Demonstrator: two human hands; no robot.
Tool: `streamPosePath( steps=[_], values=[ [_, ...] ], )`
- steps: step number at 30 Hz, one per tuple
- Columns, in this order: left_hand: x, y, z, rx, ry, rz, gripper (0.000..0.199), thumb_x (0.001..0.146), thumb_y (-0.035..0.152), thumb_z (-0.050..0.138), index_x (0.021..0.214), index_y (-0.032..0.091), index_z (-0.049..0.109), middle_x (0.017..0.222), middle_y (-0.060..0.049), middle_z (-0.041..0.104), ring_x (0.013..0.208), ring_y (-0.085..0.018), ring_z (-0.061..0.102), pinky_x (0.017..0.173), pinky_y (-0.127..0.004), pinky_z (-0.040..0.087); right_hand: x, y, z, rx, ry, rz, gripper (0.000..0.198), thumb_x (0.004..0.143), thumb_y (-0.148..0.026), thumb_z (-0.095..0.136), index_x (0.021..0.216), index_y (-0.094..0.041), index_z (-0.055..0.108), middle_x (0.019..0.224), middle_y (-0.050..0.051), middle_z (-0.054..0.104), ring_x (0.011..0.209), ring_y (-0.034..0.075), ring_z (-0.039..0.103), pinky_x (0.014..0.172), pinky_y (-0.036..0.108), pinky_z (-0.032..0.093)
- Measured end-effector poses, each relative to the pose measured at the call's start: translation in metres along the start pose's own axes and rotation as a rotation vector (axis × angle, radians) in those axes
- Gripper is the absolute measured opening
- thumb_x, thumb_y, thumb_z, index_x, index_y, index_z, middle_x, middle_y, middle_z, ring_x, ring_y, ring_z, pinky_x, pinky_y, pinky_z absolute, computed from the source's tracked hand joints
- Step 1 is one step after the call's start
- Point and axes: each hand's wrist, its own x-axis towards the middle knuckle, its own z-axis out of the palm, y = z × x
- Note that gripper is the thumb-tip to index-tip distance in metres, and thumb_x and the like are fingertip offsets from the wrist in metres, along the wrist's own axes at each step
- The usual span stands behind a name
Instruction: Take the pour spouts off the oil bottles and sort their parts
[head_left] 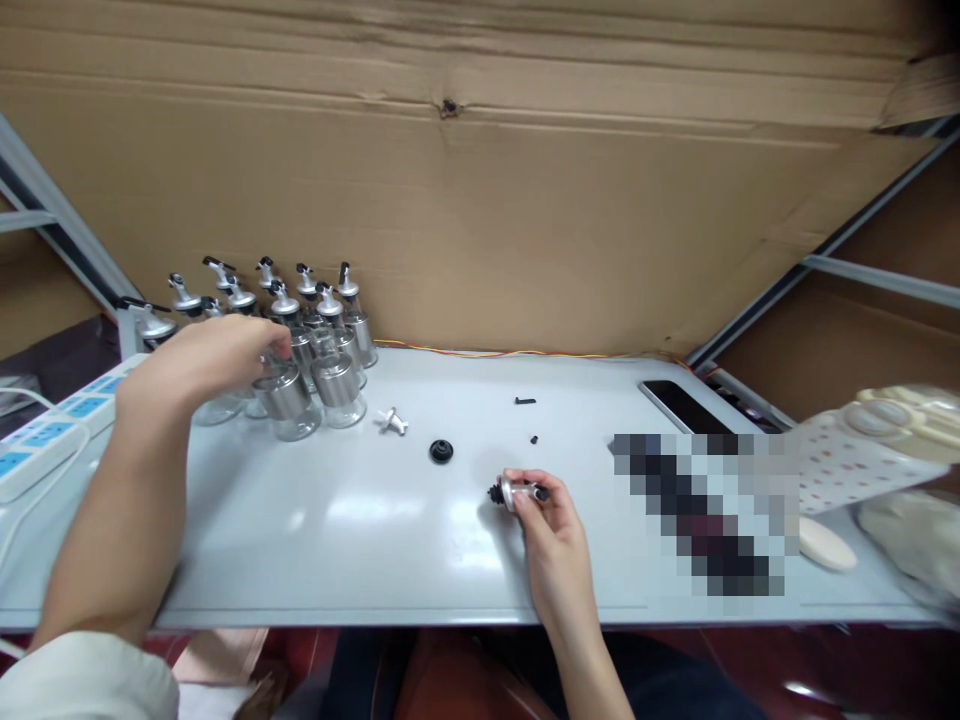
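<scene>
In the head view, my right hand (pixel 555 530) pinches a silver-and-black bottle pourer (pixel 517 493) just above the table, its ribbed black stopper pointing left. My left hand (pixel 214 355) reaches to the front of a bottle group, with curled fingers at the neck of a glass bottle with a metal band (pixel 286 398); its grip is partly hidden. Beside it stands another topless banded bottle (pixel 337 385). Behind are several bottles with pourers (pixel 330 305). Between my hands lie a white-silver spout piece (pixel 392 421) and a round black cap (pixel 441 452).
Beyond my right hand lie a small black lever (pixel 525 401) and a tiny black plug (pixel 534 440). A phone (pixel 686 408) rests at the right, near a blurred patch and a dotted bag (pixel 840 455). A power strip (pixel 56 430) runs along the left edge; cardboard (pixel 525 220) walls the back.
</scene>
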Motion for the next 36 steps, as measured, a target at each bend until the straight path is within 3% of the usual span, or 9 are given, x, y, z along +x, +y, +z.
streamPosePath(
  steps=[5, 9, 12, 15, 18, 21, 28, 32, 36],
  values=[
    [0.003, 0.013, -0.007, 0.207, -0.127, -0.029, 0.026, 0.084, 0.015, 0.041, 0.103, 0.015, 0.058, 0.099, -0.01, 0.061, 0.083, -0.023, 0.057, 0.069, -0.027, 0.038, -0.002, -0.002, 0.0, -0.056, -0.027, -0.023, 0.027, 0.073, -0.038, 0.07, 0.091, -0.021, 0.062, 0.102, 0.007, 0.067, 0.093, 0.021, 0.062, 0.086, 0.037, 0.046],
    [-0.004, 0.024, -0.005, 0.307, 0.068, 0.084, 0.03, 0.087, 0.017, 0.042, 0.113, 0.009, 0.052, 0.111, -0.016, 0.054, 0.099, -0.029, 0.053, 0.079, -0.035, 0.041, -0.002, -0.003, 0.001, -0.056, -0.025, -0.033, 0.026, 0.073, -0.038, 0.07, 0.09, -0.021, 0.062, 0.099, 0.007, 0.068, 0.091, 0.021, 0.062, 0.084, 0.037, 0.047],
    [-0.015, 0.047, 0.003, 0.206, 0.179, 0.268, 0.033, 0.087, 0.023, 0.047, 0.117, 0.011, 0.049, 0.116, -0.015, 0.051, 0.106, -0.027, 0.05, 0.086, -0.035, 0.041, -0.002, -0.004, 0.002, -0.05, -0.029, -0.032, 0.026, 0.072, -0.038, 0.07, 0.089, -0.02, 0.062, 0.097, 0.007, 0.068, 0.089, 0.021, 0.062, 0.082, 0.036, 0.047],
    [-0.018, 0.075, 0.021, -0.017, -0.089, 0.467, 0.033, 0.087, 0.026, 0.049, 0.12, 0.02, 0.051, 0.122, -0.01, 0.052, 0.104, -0.022, 0.055, 0.084, -0.029, 0.041, -0.003, -0.003, 0.003, -0.052, -0.047, -0.038, 0.025, 0.072, -0.037, 0.07, 0.088, -0.021, 0.061, 0.096, 0.006, 0.068, 0.087, 0.019, 0.062, 0.081, 0.035, 0.047],
    [-0.009, 0.092, 0.044, -0.07, -0.4, 0.466, 0.032, 0.084, 0.026, 0.053, 0.116, 0.02, 0.056, 0.117, -0.01, 0.058, 0.099, -0.024, 0.059, 0.078, -0.029, 0.042, -0.002, -0.003, 0.002, -0.053, -0.051, -0.044, 0.024, 0.072, -0.037, 0.07, 0.087, -0.02, 0.061, 0.096, 0.007, 0.068, 0.086, 0.02, 0.062, 0.08, 0.035, 0.047],
    [0.0, 0.097, 0.062, -0.095, -0.5, 0.496, 0.027, 0.08, 0.017, 0.054, 0.105, 0.019, 0.061, 0.108, -0.008, 0.063, 0.096, -0.022, 0.06, 0.074, -0.027, 0.042, -0.002, -0.003, 0.002, -0.057, -0.062, -0.048, 0.025, 0.071, -0.038, 0.071, 0.087, -0.02, 0.061, 0.096, 0.007, 0.068, 0.087, 0.02, 0.062, 0.08, 0.036, 0.048],
    [0.018, 0.104, 0.082, -0.135, -0.348, 0.587, 0.024, 0.072, 0.003, 0.045, 0.075, 0.018, 0.063, 0.083, -0.005, 0.064, 0.07, -0.016, 0.056, 0.061, -0.025, 0.036, -0.002, -0.006, 0.002, -0.063, -0.077, -0.063, 0.024, 0.072, -0.037, 0.071, 0.086, -0.02, 0.062, 0.095, 0.007, 0.068, 0.087, 0.02, 0.062, 0.08, 0.035, 0.048],
    [0.062, 0.108, 0.098, -0.246, -0.15, 0.65, 0.017, 0.077, 0.009, 0.048, 0.08, 0.016, 0.063, 0.087, -0.006, 0.064, 0.074, -0.016, 0.056, 0.065, -0.024, 0.037, -0.003, -0.007, 0.003, -0.06, -0.097, -0.054, 0.023, 0.073, -0.037, 0.069, 0.086, -0.02, 0.061, 0.095, 0.006, 0.067, 0.087, 0.019, 0.061, 0.08, 0.034, 0.047],
    [0.104, 0.114, 0.123, -0.268, -0.076, 0.641, 0.02, 0.079, 0.007, 0.044, 0.083, 0.014, 0.062, 0.085, -0.007, 0.064, 0.074, -0.015, 0.054, 0.066, -0.023, 0.036, -0.004, -0.007, 0.003, -0.045, -0.094, -0.044, 0.022, 0.075, -0.036, 0.068, 0.088, -0.02, 0.06, 0.096, 0.005, 0.066, 0.086, 0.018, 0.06, 0.081, 0.033, 0.046]
  ],
)
